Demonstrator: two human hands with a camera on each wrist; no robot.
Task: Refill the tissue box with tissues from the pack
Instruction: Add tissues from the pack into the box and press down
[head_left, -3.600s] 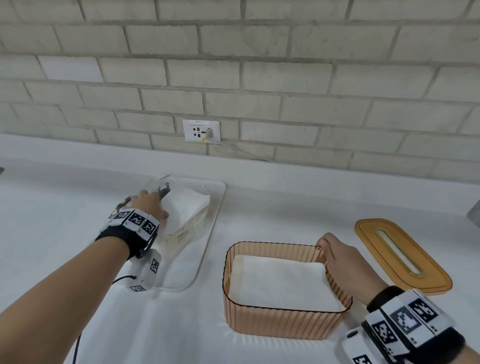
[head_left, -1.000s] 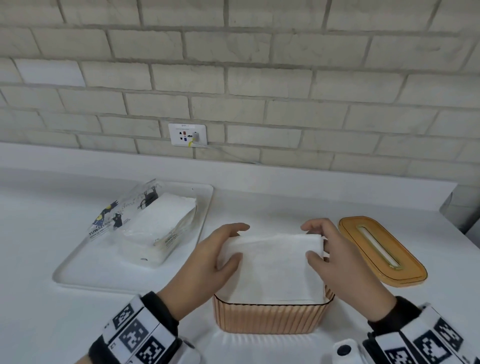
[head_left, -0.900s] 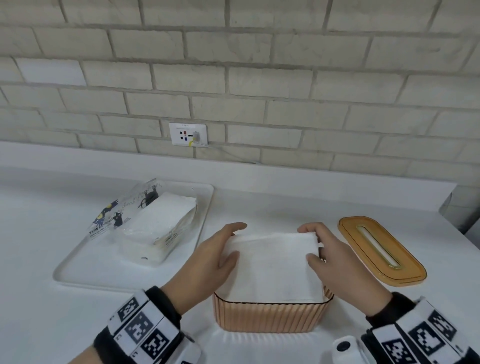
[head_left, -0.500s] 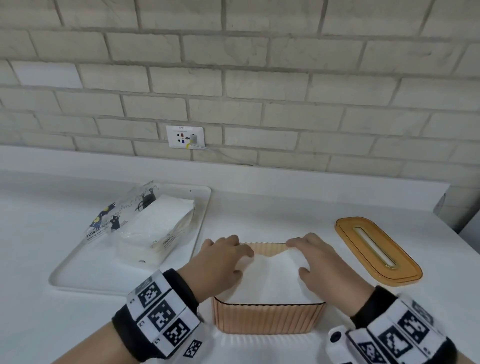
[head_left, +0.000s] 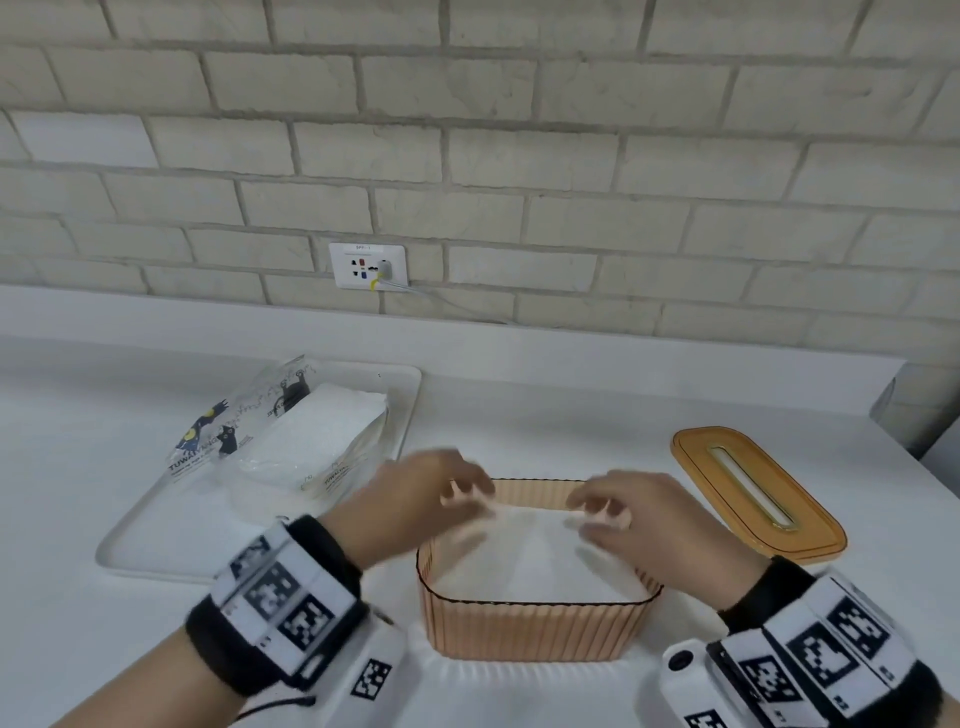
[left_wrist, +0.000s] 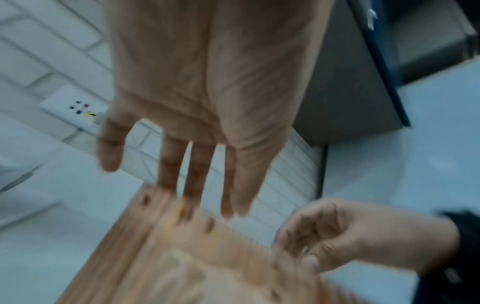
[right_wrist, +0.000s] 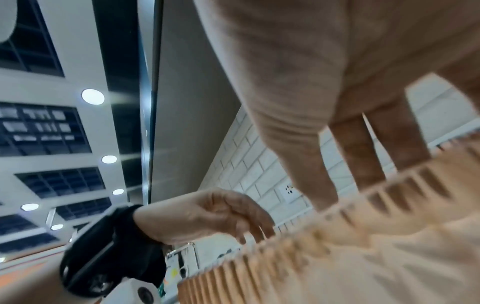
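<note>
Hovering hands (head_left: 415, 499) over tissue box (head_left: 535, 629)

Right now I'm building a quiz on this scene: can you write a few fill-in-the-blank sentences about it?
1. The ribbed peach tissue box holds a stack of ____ tissues.
2. The orange slotted lid lies to the box's ____.
3. The clear plastic tissue pack rests on a white ____.

Missing: white; right; tray

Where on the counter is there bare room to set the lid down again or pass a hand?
Bare counter lies left of the tray, between the tissue box and the lid, and behind the box toward the wall. It is crowded over the box, where the left hand and right hand hover.
</note>
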